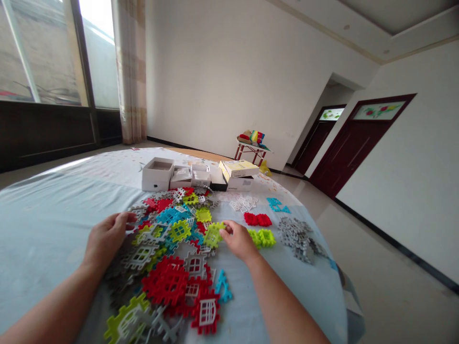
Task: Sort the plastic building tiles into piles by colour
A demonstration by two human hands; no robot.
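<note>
A heap of interlocking waffle-shaped plastic pieces (172,253) in red, grey, lime, teal and white covers the middle of a pale blue cloth (46,239). My left hand (106,234) rests with curled fingers at the heap's left side, its fingertips on grey pieces and nothing visibly in it. My right hand (238,240) is at the heap's right edge, with its fingers gripping a lime-green piece (214,234). Beside that hand lie small separate stacks: lime (262,238), red (257,220), grey (297,239), white (244,203) and teal (276,205).
Open white cardboard boxes (157,174) and a yellow-lidded box (239,168) stand at the cloth's far side. The rounded cloth-covered surface drops off to a tiled floor (376,248) on the right. A small folding table (252,150) holds colourful items by the far wall.
</note>
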